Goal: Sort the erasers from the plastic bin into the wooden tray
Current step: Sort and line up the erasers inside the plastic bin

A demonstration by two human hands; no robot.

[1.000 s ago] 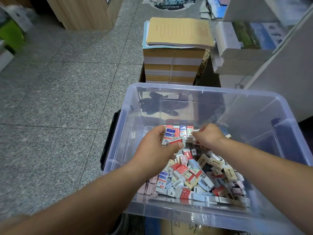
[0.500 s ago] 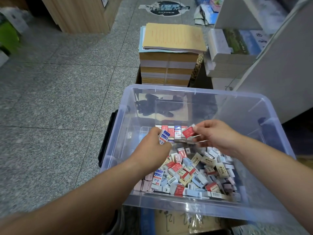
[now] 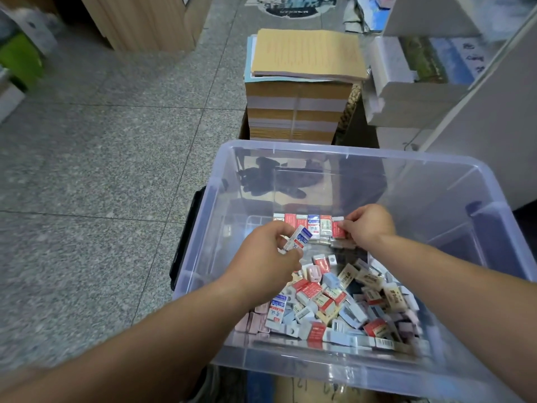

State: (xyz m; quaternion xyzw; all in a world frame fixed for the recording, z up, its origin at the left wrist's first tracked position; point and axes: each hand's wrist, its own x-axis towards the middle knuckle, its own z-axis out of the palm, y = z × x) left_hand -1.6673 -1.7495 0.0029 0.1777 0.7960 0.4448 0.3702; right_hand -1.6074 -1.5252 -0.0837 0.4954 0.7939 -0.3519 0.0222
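Forearms reach into the clear plastic bin [image 3: 348, 152] — left grip [image 3: 263, 257] curled, thumb and fingers pinching a blue-and-white eraser [image 3: 299, 238]. Right grip [image 3: 367, 225], just right of it, pinches a red eraser [image 3: 338, 229] at the end of a row of upright erasers [image 3: 302, 223]. Loose erasers [image 3: 334, 301] heap below both grips, nearer the body. Bin walls rise on either side; speckled floor [image 3: 87, 170] lies left, a paper stack [image 3: 299, 112] beyond.
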